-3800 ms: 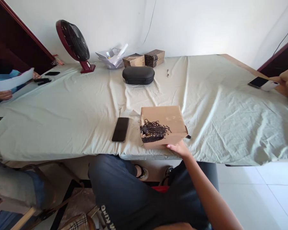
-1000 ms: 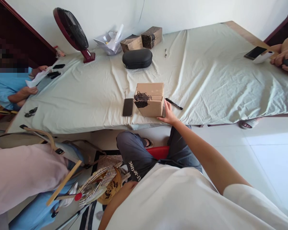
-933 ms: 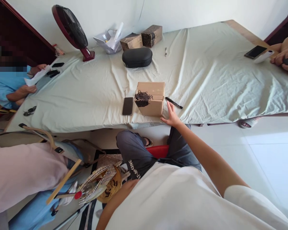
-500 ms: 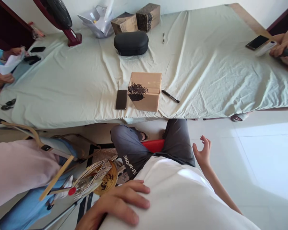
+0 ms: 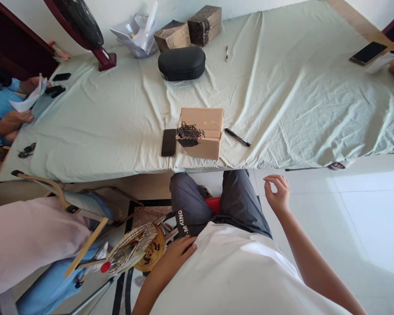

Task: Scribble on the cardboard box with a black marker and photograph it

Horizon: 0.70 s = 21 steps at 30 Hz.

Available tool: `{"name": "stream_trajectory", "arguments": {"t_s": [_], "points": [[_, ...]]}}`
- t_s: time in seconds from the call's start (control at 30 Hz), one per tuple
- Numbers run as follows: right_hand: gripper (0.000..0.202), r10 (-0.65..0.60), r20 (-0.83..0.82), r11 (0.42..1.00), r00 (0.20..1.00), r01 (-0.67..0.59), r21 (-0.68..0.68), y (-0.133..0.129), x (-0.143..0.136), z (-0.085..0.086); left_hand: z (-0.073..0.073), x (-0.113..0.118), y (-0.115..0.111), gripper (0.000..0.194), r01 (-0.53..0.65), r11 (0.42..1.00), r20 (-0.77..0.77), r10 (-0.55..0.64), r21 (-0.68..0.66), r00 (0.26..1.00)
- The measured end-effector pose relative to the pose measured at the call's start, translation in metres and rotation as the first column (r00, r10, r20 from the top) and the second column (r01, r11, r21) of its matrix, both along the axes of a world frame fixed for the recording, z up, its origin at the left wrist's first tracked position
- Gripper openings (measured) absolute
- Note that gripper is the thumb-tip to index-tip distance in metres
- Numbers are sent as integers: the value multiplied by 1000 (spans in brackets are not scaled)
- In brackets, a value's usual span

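Note:
My left hand [image 5: 181,253] rests against the side of my white shirt [image 5: 223,267], its fingers stretched out and holding nothing. To the right of my knee, my right hand [image 5: 278,192] hangs in the air above the floor. Its fingers curl toward the thumb in a ring, with nothing visible in them. In front of me a small cardboard box [image 5: 202,131] with black scribbles stands near the table's front edge. A dark phone [image 5: 168,142] lies to its left and a black marker [image 5: 237,137] to its right. Neither hand touches these things.
Farther back on the cloth-covered table [image 5: 124,127] are a black zip case [image 5: 181,64], two cardboard boxes [image 5: 205,25], a pen [image 5: 226,53], a plastic basket [image 5: 139,37] and a fan [image 5: 107,61]. People sit at both ends. A chair [image 5: 62,192] stands at left.
My left hand has drawn back and lower along the shirt. The right hand's fingers have curled in toward the thumb. The view has shifted slightly; the box, phone and marker lie as before.

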State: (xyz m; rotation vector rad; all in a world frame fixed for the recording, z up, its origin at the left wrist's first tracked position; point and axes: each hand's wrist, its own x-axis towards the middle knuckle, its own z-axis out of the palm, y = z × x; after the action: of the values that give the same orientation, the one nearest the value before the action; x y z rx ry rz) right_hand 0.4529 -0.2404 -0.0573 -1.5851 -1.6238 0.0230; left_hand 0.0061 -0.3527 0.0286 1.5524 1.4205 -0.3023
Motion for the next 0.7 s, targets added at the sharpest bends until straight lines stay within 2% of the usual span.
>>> {"name": "stream_trajectory", "arguments": {"t_s": [0.03,0.07,0.1,0.13,0.17,0.23,0.3,0.37,0.4,0.43,0.5,0.57,0.7], "points": [[13,17,30,1000,999,-17,-3,20,-1,0,-13,2,3,61,5,1000,-103,-4,12,995],[13,36,63,999,997,-36,-15,41,-3,-1,-23,3,10,66,78,995,-251,-63,54,966],[15,45,98,998,994,-41,-41,62,-5,-1,-31,5,21,70,169,980,-335,-124,108,934],[16,72,143,994,987,-59,-96,83,-8,-1,-37,6,36,69,279,940,-374,-192,196,907],[18,102,192,986,976,-73,-150,102,-11,-2,-44,7,53,75,379,881,-364,-267,283,892],[29,99,279,972,955,-32,-234,132,-19,-4,-59,11,96,106,524,751,-324,-419,401,848],[42,61,346,964,936,34,-263,149,-27,-7,-80,16,140,129,641,620,-234,-611,452,756],[49,28,386,965,922,76,-251,155,-32,-11,-103,21,177,125,720,480,-112,-788,501,605],[49,17,397,967,918,85,-238,155,-33,-14,-114,23,191,118,730,433,-56,-840,529,539],[49,9,405,971,914,89,-224,154,-33,-16,-124,23,202,110,724,409,-13,-866,555,499],[47,-4,420,978,908,92,-189,152,-32,-21,-140,19,214,98,689,402,28,-874,604,485],[45,-18,439,984,898,94,-152,151,-30,-25,-151,10,216,95,653,417,36,-858,632,512],[46,-19,445,989,896,81,-120,152,-30,-27,-155,-7,206,108,629,502,47,-802,594,596]]}}
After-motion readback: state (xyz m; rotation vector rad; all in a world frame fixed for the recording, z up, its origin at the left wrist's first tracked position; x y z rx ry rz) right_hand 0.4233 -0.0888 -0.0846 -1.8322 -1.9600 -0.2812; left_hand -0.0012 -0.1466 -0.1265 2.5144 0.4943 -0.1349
